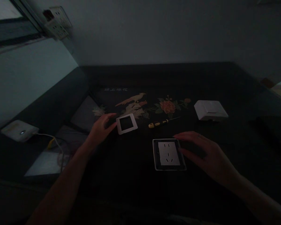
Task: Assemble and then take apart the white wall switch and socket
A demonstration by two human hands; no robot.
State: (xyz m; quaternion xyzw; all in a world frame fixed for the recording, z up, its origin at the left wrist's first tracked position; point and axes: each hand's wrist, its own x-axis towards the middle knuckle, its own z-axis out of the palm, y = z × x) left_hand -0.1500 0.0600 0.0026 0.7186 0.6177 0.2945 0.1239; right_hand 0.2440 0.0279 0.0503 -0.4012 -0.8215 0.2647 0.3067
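Note:
A white square cover frame [135, 124] with an open middle is at the centre left. Beside its left edge is my left hand [101, 126], thumb tip touching or nearly touching the edge, index finger apart from the thumb. Nearer to me is a wall socket [169, 153], its white slotted face set in a dark surround with a pale rim. My right hand [204, 150] grips the socket's right side, index finger at the upper corner and thumb lower on the edge. A yellow and black screwdriver [158, 124] lies between frame and socket, its shaft pointing right.
On the dark tabletop [135, 184], printed with a bird and flowers, a white box-shaped piece [210, 110] stands at the right. A white device [20, 130] with a cable [57, 143] lies at the far left. Wall sockets [58, 22] are at the upper left.

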